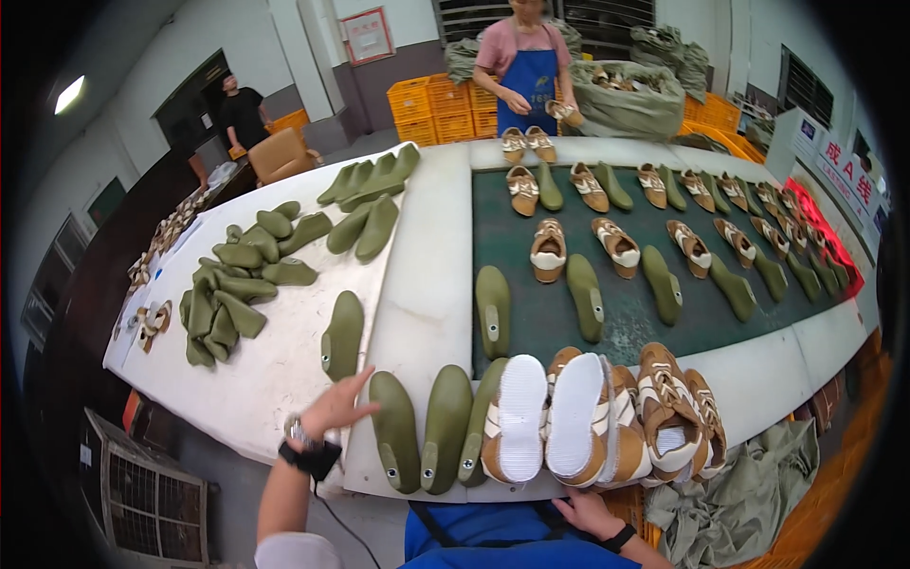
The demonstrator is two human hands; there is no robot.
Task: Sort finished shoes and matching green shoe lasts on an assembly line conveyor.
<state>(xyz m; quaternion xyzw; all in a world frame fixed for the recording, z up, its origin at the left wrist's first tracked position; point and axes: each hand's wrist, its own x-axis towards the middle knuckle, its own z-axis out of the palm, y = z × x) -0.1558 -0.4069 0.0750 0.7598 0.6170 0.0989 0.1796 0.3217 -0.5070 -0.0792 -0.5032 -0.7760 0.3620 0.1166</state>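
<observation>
My left hand is open, its fingers stretched toward a green shoe last at the near edge of the table. I cannot make out whether the fingertips touch it. To that last's right stand a second green last and a third, partly covered by shoes. Low at the table's front edge, my right hand lies open below the shoes, apparently holding nothing; some of its fingers are hard to see. Above it are two white insoles resting on brown-and-white sneakers.
Rows of sneakers and green lasts sit on a dark green conveyor belt. A heap of green lasts lies on the white table at left. Across the belt, a person in a blue apron handles a shoe. Orange crates stand behind.
</observation>
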